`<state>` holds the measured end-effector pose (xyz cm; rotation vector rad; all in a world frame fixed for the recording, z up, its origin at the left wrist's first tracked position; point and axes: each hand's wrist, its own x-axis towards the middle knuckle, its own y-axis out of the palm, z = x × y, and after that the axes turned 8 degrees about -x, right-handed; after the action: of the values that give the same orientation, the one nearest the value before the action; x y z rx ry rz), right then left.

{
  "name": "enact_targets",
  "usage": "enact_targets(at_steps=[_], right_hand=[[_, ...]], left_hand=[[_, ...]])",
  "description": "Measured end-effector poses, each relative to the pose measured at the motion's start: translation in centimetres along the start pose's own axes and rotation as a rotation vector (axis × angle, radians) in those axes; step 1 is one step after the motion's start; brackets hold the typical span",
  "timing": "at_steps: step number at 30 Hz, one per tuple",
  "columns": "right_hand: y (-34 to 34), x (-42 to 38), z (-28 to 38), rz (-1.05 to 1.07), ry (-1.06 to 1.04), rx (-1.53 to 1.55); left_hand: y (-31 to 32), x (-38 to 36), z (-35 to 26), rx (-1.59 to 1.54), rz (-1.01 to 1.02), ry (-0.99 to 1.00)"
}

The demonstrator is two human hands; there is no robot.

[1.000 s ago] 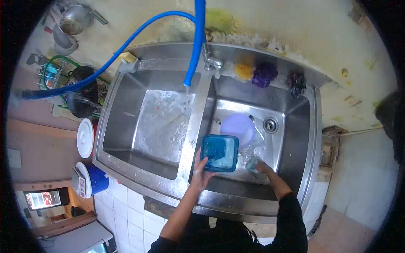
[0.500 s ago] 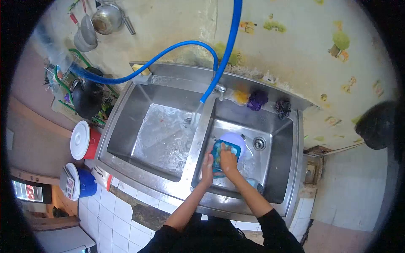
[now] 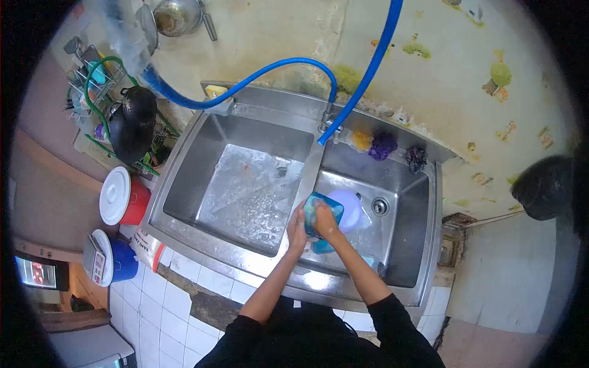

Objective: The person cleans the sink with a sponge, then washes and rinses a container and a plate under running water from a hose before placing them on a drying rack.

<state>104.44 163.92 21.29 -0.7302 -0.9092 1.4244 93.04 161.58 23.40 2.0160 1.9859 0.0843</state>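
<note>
A person's left hand (image 3: 297, 229) curls around the left side of a teal container (image 3: 310, 205), held above the right sink basin (image 3: 406, 246) near its left edge. The right hand (image 3: 325, 222) reaches into the container, fingers bent; whether it grips anything is hidden. A round lilac vessel (image 3: 349, 211) sits just right.

In the right basin (image 3: 408, 230) a bowl (image 3: 351, 211) lies left of the drain (image 3: 380, 206), the container (image 3: 313, 199) at the bowl's left. The tap (image 3: 327, 119) stands far, between right and left basin (image 3: 257, 205). A bucket (image 3: 138, 202) is left of both.
</note>
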Motion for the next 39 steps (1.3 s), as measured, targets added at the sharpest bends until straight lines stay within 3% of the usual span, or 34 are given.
enact_targets(at_steps=[1, 5, 9, 13, 16, 20, 23, 26, 29, 30, 33, 34, 36, 39], right_hand=[[0.2, 0.2, 0.8, -0.014, -0.086, 0.09], [-1.8, -0.1, 3.3, 0.507, -0.056, 0.116], [-1.9, 0.1, 4.6, 0.337, 0.181, -0.206], [2.9, 1.0, 4.3, 0.048, 0.065, -0.112], [5.1, 1.0, 4.7, -0.149, -0.061, -0.042], [5.9, 0.3, 6.4, 0.296, 0.32, 0.455], [7.8, -0.2, 5.9, 0.27, 0.246, 0.372], [4.3, -0.4, 7.1, 0.463, 0.185, -0.135], [0.1, -0.1, 7.2, 0.749, -0.102, -0.2], [-1.9, -0.1, 8.1, 0.733, -0.239, -0.285], [-3.1, -2.3, 10.1, 0.488, -0.337, -0.458], [-0.2, -3.1, 8.8, 0.402, -0.465, -0.442], [2.3, -3.6, 8.9, 0.317, -0.417, -0.304], [2.4, -3.2, 9.5, 0.299, -0.317, -0.19]], left_hand=[[-0.8, 0.2, 0.6, -0.007, -0.032, -0.021], [-3.5, 0.2, 0.4, 0.038, -0.115, -0.092], [-5.1, 0.2, -0.5, 0.109, -0.072, 0.035], [-6.0, 1.5, -0.3, 0.192, -0.02, 0.119], [-6.4, 1.7, 1.4, 0.028, -0.085, 0.045], [-6.8, 2.7, 2.1, 0.126, -0.192, 0.014], [-7.0, 2.6, 1.5, 0.211, -0.271, -0.02], [-8.0, 3.8, 1.2, 0.302, -0.293, -0.077], [-9.2, 5.6, -0.5, 0.391, -0.091, -0.087], [-10.1, 7.1, 1.4, 0.474, -0.115, -0.07], [-9.4, 7.3, -0.9, 0.24, -0.098, -0.293], [-9.0, 7.3, -0.6, 0.308, -0.126, -0.278], [-8.6, 7.1, 0.9, 0.451, -0.184, -0.251], [-8.7, 7.4, 2.3, 0.407, -0.207, -0.254]])
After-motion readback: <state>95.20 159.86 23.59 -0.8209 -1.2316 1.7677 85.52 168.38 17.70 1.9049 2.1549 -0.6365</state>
